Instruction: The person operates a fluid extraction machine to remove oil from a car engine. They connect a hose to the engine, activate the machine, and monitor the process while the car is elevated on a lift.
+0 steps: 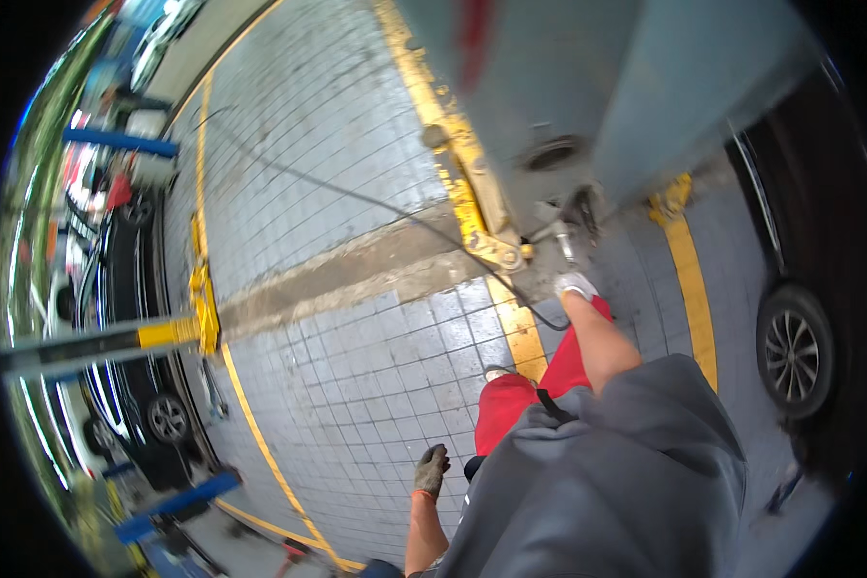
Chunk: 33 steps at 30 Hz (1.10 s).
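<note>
My right hand [576,285], in a pale glove, reaches forward beside the base of a grey lift post. Its fingers seem closed on a silver metal tool [565,245] with a cylindrical end, though blur hides the exact grip and the tool's kind. A black hose [385,204] trails across the floor from the far left and curves in under my right forearm. My left hand [432,470], in a dark grey work glove, hangs low over the tiles at my left side. Its fingers are loosely bent, with nothing visible in them.
The grey lift post [559,87] rises ahead, a yellow lift arm [467,193] beside it. A dark car [819,212] with a spoked wheel [793,350] stands close on the right. Across the bay at left are a black car [125,308] and another lift post [87,342]. Yellow lines [260,453] mark the tiles.
</note>
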Available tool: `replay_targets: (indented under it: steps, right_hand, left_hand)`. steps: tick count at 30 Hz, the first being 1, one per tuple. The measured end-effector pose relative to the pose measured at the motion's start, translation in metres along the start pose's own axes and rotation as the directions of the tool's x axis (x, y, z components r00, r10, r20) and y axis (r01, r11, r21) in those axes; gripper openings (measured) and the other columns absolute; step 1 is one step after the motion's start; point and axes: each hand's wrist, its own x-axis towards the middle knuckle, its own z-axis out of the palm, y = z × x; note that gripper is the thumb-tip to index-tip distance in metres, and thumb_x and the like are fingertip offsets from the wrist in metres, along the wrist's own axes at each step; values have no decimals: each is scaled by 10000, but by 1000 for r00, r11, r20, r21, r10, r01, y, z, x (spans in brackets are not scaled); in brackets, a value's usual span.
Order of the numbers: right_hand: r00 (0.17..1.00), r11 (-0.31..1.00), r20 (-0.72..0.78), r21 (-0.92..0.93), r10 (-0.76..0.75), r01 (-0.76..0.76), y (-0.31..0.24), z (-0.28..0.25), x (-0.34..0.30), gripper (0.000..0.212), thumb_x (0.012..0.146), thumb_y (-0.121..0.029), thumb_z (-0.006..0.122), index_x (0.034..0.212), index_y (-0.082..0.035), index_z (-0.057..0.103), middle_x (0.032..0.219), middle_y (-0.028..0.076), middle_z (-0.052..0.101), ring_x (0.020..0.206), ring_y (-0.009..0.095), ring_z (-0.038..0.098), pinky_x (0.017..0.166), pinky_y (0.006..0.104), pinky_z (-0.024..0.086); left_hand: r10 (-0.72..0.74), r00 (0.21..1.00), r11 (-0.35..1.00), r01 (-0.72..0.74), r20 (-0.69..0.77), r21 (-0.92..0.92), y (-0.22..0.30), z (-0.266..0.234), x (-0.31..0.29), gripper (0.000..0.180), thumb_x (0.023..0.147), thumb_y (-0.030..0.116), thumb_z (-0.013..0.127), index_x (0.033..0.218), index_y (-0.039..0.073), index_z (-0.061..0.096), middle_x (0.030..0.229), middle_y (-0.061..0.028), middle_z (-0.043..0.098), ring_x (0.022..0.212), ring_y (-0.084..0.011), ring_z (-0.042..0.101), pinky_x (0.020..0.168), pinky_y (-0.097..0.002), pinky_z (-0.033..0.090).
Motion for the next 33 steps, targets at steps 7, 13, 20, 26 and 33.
replay_targets:
  steps: [7,13,20,26,33]
  right_hand:
    - [973,974,40,-21,-226,227,-84,21,-115,694,922,-528,584,1419,-50,666,1476,275,606,1406,413,570,1139,485,491]
    - [890,871,186,-195,-417,450,-133,41,-159,722,936,-601,568,1331,-14,714,1417,271,645,1359,435,596,1131,469,479]
    - [917,954,368,-186,-155,236,-154,54,-118,348,1006,-271,560,941,12,752,812,216,737,692,342,721,588,527,526]
    - [862,868,470,-331,-189,370,-330,68,-61,572,1076,-386,517,1446,45,584,1359,286,681,1213,428,688,938,566,571]
    - [530,493,224,-204,-818,846,-838,106,-165,544,999,-488,533,1100,-5,763,972,246,767,938,363,760,868,462,571]
  left_hand:
    - [-289,957,952,284,-34,-116,-151,-94,-24,582,1022,438,668,1413,10,617,1265,-127,700,980,-242,675,837,-392,613]
    - [-346,933,898,298,-101,-322,-151,-134,28,634,1023,481,649,1427,-4,593,1301,-146,696,976,-256,676,844,-414,609]
    - [-63,997,970,52,-37,-239,10,-193,155,689,1014,516,647,1430,-30,595,1222,-109,724,937,-197,681,832,-354,585]
    - [-140,983,950,100,-119,-295,155,-298,241,657,1026,507,614,1405,-30,614,1268,-136,720,1030,-225,694,850,-383,591]
    - [-187,976,915,132,-108,-381,251,-419,341,626,1016,528,629,1340,-7,651,1175,-102,715,942,-221,670,798,-387,579]
